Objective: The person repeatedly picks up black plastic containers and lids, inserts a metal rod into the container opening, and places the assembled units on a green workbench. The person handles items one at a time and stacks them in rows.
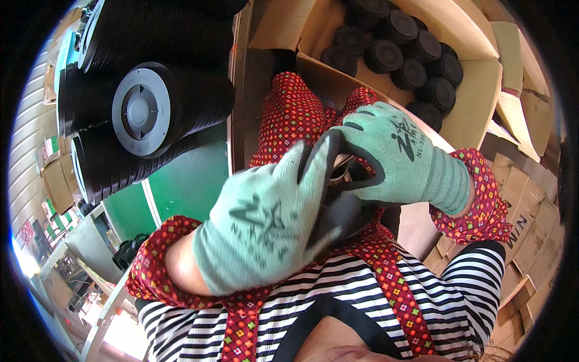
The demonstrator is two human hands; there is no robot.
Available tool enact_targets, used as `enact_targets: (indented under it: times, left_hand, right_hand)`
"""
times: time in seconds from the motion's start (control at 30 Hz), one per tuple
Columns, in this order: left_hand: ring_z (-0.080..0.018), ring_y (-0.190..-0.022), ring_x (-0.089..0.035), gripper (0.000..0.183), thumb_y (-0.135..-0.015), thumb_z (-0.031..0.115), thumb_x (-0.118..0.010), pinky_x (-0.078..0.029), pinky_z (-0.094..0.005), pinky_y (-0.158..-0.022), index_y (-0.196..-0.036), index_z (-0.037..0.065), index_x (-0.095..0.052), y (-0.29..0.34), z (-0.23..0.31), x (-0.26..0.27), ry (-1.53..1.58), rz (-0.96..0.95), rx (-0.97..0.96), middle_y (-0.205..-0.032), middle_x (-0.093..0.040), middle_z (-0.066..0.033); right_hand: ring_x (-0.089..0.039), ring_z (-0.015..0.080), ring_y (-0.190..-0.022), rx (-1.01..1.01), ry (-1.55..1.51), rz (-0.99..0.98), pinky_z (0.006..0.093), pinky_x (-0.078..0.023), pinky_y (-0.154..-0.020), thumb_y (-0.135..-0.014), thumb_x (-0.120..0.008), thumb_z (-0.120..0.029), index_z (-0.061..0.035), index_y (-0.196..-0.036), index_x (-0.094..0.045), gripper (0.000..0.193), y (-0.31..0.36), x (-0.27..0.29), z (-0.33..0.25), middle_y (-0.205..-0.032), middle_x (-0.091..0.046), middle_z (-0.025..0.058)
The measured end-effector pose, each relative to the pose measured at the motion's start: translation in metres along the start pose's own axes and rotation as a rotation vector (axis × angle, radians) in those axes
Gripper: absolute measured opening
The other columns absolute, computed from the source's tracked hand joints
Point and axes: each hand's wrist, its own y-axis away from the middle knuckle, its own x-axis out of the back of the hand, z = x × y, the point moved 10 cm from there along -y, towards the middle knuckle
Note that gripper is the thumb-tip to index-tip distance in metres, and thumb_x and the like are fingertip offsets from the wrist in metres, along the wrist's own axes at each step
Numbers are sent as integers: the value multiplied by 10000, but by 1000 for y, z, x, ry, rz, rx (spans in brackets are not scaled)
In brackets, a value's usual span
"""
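Both my hands wear pale green knitted gloves with dark palms, and they meet in front of my chest. My left hand is curled, its fingers against the near left side of a black round part. Around the far right side of that part closes my right hand, thumb and forefinger bent toward the left fingertips. A small shiny metal edge shows between the fingers. Most of the held part is hidden by the gloves, so its exact kind cannot be made out.
An open cardboard box at the far right holds several black round pieces. Tall stacks of thin black discs lie at the left, one ending in a grey round plate, above a green surface. Flattened cardboard lies at the right.
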Motion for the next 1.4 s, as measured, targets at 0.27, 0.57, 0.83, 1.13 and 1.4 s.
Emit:
enact_targets:
  times: [0.27, 0.57, 0.83, 1.13, 1.4]
  left_hand:
    - [-399, -835, -716, 467, -813, 223, -771, -571, -444, -745, -1208, 4, -652, -42, -70, -8, 100, 358, -375, -939, -717, -199]
    - [-406, -1011, -668, 460, -830, 169, -724, -529, -478, -884, -1263, 24, -663, -44, -51, 8, -84, 515, -386, -1104, -680, -205]
    - [-377, -1095, -660, 445, -743, 200, -819, -543, -497, -955, -1161, 70, -742, 17, 5, 2, -128, 671, -402, -1205, -684, -137]
    - [-359, -1144, -630, 423, -751, 203, -721, -526, -474, -996, -1152, 75, -766, 9, 7, -1, -121, 540, -431, -1235, -660, -150]
    - [-349, -1097, -609, 618, -894, 358, -692, -499, -450, -990, -1376, -13, -584, -58, 83, -23, -118, 274, -470, -1148, -622, -179]
  right_hand:
    - [-602, 289, -837, -279, 181, 23, 436, -457, -744, -754, -815, -388, -23, -1505, -511, 889, 28, 17, -35, -953, -578, 112]
    - [-637, 352, -837, -164, -7, -2, 424, -505, -751, -926, -674, -237, -14, -1344, -636, 475, 27, 33, -29, -989, -675, 143]
    - [-653, 312, -1076, 64, -650, -256, 402, -512, -960, -1050, -524, -216, 22, -1234, -676, 337, -19, 32, 22, -1164, -685, 155]
    - [-672, 237, -1065, 570, -990, -92, 359, -519, -979, -1027, -584, -177, 29, -1271, -674, 332, -83, -19, -32, -1136, -708, 130]
    - [-620, 275, -928, 787, -947, 47, 413, -488, -877, -998, -611, -150, 53, -1217, -639, 300, -80, -13, -27, -1026, -641, 137]
